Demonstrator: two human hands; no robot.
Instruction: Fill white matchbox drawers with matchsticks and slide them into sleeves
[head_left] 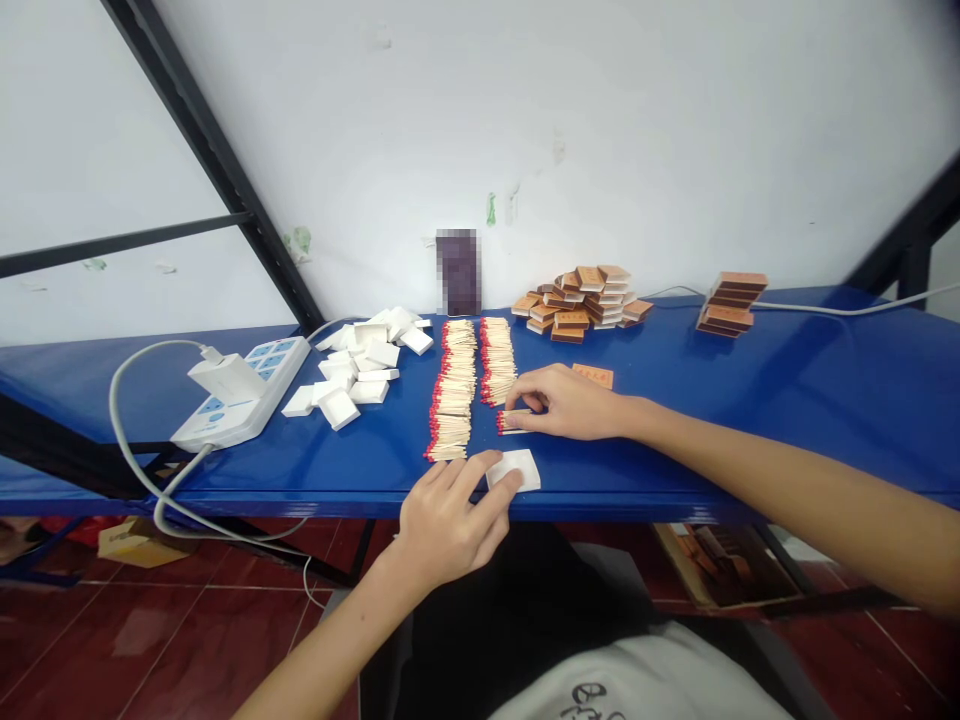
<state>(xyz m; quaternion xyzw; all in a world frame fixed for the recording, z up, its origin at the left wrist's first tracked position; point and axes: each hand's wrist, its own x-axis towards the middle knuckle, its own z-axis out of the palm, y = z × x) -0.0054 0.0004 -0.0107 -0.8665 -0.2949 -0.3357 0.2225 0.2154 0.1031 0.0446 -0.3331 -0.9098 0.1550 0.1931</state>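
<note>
My left hand (454, 515) is at the table's front edge, its thumb and index finger on a white matchbox tray (529, 470) lying between them. Just beyond it, my right hand (562, 402) pinches a small bunch of red-tipped matches (511, 423) against the tabletop. Two long rows of matches lie side by side: the left row (454, 390) reaches down near my left fingers, and the right row (496, 360) ends above my right fingertips. An orange matchbox sleeve (594, 375) lies flat behind my right wrist.
A heap of white trays (367, 360) is on the left, beside a power strip (240, 395) with a plugged-in charger and cable. Filled matchboxes (581, 300) are piled at the back, with a smaller stack (731, 305) further right. A dark pixelated object (458, 272) leans on the wall.
</note>
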